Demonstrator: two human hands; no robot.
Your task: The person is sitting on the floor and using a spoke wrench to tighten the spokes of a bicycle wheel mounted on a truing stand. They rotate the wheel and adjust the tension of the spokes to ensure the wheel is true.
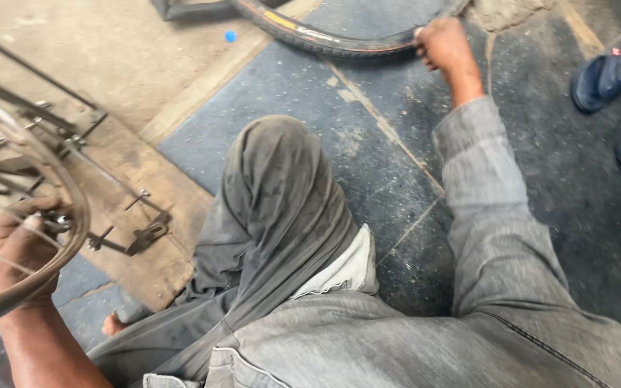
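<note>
My left hand (pixel 16 251) grips a bare metal bicycle wheel rim (pixel 66 194) with thin spokes at the left edge of the view. My right hand (pixel 441 44) reaches far forward and closes on a black bicycle tyre (pixel 325 39) with a yellow-orange stripe lying on the floor at the top. My bent knee in grey trousers (pixel 282 194) sits between the two arms. The right arm wears a grey sleeve (pixel 490 194).
A bicycle frame part with metal stays and a bracket (pixel 145 233) lies over a worn wooden board (pixel 149 187). Two blue sandals (pixel 612 68) rest at the right edge. A small blue cap (pixel 231 35) lies on the dark tiled floor (pixel 368 144).
</note>
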